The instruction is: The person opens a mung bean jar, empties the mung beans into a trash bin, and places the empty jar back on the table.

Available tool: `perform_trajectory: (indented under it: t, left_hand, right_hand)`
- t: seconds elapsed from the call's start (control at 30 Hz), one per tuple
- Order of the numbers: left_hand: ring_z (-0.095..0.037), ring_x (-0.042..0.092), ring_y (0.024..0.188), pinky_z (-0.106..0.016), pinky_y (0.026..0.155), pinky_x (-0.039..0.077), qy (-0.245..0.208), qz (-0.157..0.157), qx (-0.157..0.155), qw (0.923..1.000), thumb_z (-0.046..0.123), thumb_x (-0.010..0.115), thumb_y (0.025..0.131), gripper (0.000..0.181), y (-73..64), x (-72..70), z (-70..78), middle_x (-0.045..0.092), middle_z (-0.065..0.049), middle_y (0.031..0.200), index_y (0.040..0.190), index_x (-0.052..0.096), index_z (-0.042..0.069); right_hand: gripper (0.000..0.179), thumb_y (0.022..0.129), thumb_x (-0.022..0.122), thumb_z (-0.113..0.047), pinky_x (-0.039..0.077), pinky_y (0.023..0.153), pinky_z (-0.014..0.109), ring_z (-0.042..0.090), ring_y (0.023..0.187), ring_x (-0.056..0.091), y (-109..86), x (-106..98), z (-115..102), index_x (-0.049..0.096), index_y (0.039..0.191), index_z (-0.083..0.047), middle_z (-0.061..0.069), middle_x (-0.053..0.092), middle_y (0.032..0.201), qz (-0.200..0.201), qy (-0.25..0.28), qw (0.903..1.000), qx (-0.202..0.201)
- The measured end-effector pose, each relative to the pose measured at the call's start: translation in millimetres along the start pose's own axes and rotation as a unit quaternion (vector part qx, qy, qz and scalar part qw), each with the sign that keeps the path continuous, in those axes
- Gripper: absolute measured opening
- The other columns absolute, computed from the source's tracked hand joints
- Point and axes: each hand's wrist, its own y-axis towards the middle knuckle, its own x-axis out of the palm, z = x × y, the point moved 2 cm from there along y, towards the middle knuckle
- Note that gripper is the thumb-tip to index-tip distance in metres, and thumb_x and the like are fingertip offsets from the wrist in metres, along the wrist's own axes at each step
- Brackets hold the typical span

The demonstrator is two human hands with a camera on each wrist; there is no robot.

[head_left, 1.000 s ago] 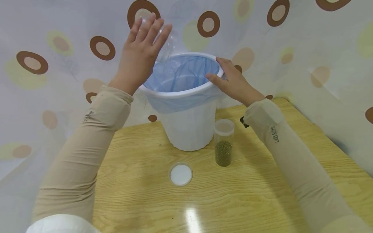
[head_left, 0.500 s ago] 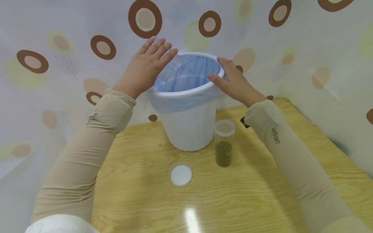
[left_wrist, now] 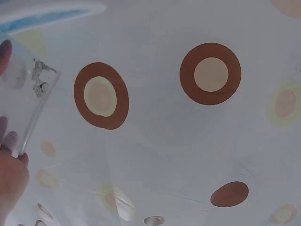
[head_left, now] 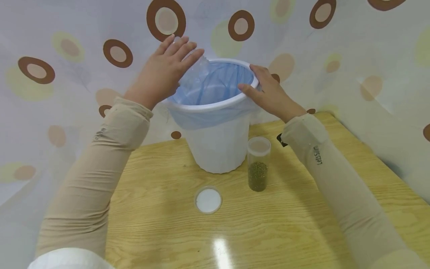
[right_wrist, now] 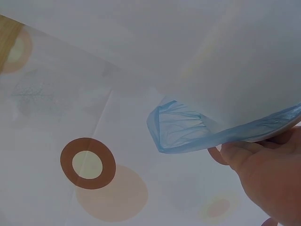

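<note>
A clear plastic jar is gripped by my left hand, tilted over the left side of the trash bin's opening. In the left wrist view, dark bits cling inside the clear jar near its end. The white trash bin has a blue bag folded over its rim. My right hand holds that rim on the right, thumb on the near side. In the right wrist view, fingers of the right hand curl at the bag-covered edge.
Right of the bin's base, a clear cylindrical container stands upright, partly filled with green granules. A round white lid lies nearer on the wooden table. A spotted sheet hangs behind.
My left hand dropped with the jar from above the bin toward its opening, then rose slightly. The right hand kept its place on the rim.
</note>
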Motion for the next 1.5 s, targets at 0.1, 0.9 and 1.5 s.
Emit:
perform_trajectory:
  t: [0.1,0.9,1.5]
  left_hand:
    - [-0.031,0.017,0.145,-0.038,0.117,-0.002,-0.019,-0.032,0.002,0.9993,-0.004,0.061,0.087,0.072,-2.1,8.5,0.7,0.032,-0.016,0.151,0.15,0.027,0.009]
    - [-0.033,0.026,0.141,-0.038,0.117,0.012,-0.085,0.041,-0.065,0.9935,0.014,0.081,0.077,0.087,-16.3,20.1,-9.4,0.036,-0.02,0.148,0.147,0.03,0.002]
    - [-0.03,0.036,0.137,-0.035,0.113,0.026,-0.143,0.152,-0.165,0.9641,0.025,0.083,0.076,0.091,-31.7,21.0,-8.9,0.04,-0.017,0.148,0.147,0.032,0.001]
  right_hand:
    - [0.084,0.091,0.046,-0.055,0.022,0.113,0.051,0.029,0.142,0.022,-0.1,1,0,0.014,0.155,-0.011,0.007,0.015,0.158,-0.003,0.0,1.0,0.004]
    - [0.083,0.091,0.046,-0.054,0.023,0.112,0.052,0.03,0.141,0.023,-0.6,0,-2,0.013,0.155,-0.013,0.007,0.015,0.158,-0.003,0.002,0.9999,0.012]
    - [0.085,0.091,0.046,-0.057,0.022,0.112,0.053,0.029,0.142,0.021,3.1,2,3,0.012,0.155,-0.013,0.006,0.014,0.159,-0.007,0.012,0.9998,0.013]
